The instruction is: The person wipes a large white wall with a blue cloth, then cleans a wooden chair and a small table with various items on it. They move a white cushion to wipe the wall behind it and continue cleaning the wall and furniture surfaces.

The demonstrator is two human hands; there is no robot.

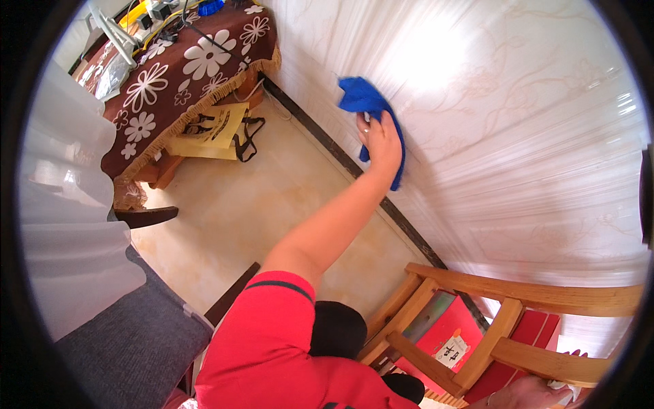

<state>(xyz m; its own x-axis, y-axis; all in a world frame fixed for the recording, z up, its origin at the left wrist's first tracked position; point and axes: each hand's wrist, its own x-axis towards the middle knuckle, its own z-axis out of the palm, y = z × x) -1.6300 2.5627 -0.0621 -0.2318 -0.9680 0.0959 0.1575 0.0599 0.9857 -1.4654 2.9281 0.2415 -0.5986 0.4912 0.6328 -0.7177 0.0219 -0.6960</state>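
My left hand (383, 143) presses a blue cloth (364, 94) against the glossy, pale patterned wall (490, 153). Part of the cloth hangs down past the wrist. The arm is stretched out, its short red sleeve (265, 327) edged with a dark stripe. At the lower right edge, my right hand (531, 392) is beside the lower rail of a wooden rack or chair frame (552, 360). A white crumpled piece (567, 389), perhaps tissue, shows at its fingers. Part of that hand is cut off by the picture's rim.
A table with a brown flowered cloth (168, 97) carries cables and plugs. Beneath it lies a yellow bag (217, 133) with black handles. A grey padded seat (138, 337) and a white curtain (76, 204) stand at left. Red boxes (449, 337) sit within the wooden frame.
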